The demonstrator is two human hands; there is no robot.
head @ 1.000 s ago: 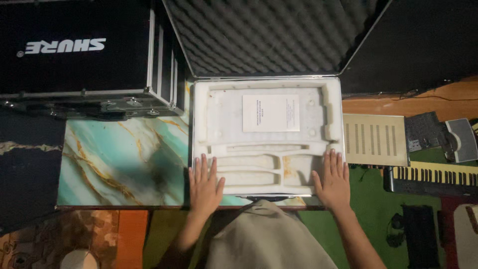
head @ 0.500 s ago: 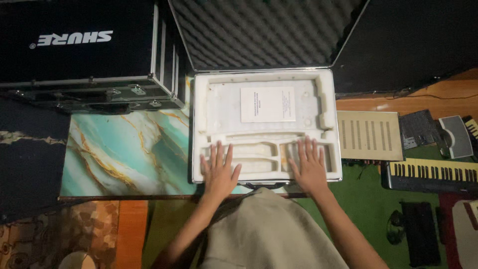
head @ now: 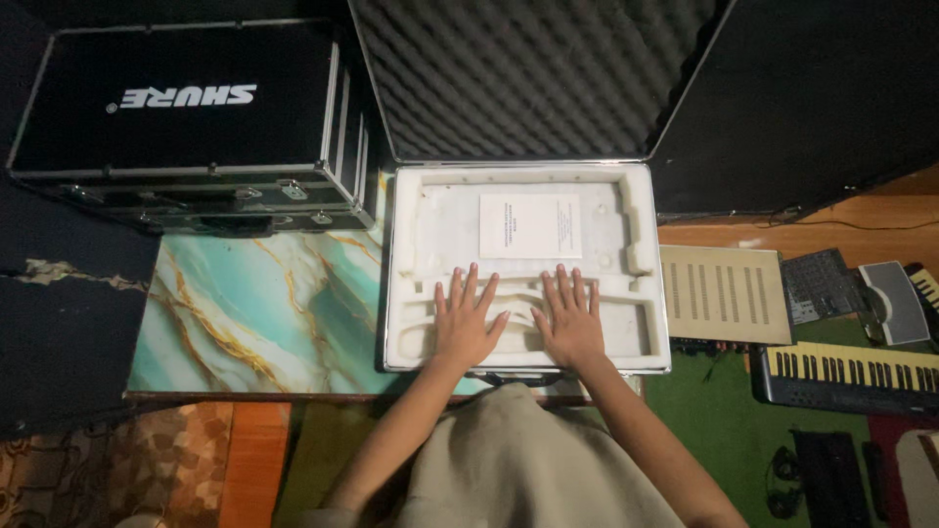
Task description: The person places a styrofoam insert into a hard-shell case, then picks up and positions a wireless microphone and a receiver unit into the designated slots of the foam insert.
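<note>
I log my left hand [head: 466, 321] and right hand [head: 569, 318] flat, fingers spread, gripping nothing, side by side on the white foam insert [head: 528, 269] of the open case [head: 528, 98], beside a marbled board [head: 259, 308].

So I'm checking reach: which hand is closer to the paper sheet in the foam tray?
Right, narrowly. The right hand lies flat just below the paper; the left hand sits lower left. Both rest on the foam.

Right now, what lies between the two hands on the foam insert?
In the head view, only bare white foam insert between the left hand and right hand; nothing else.
</note>
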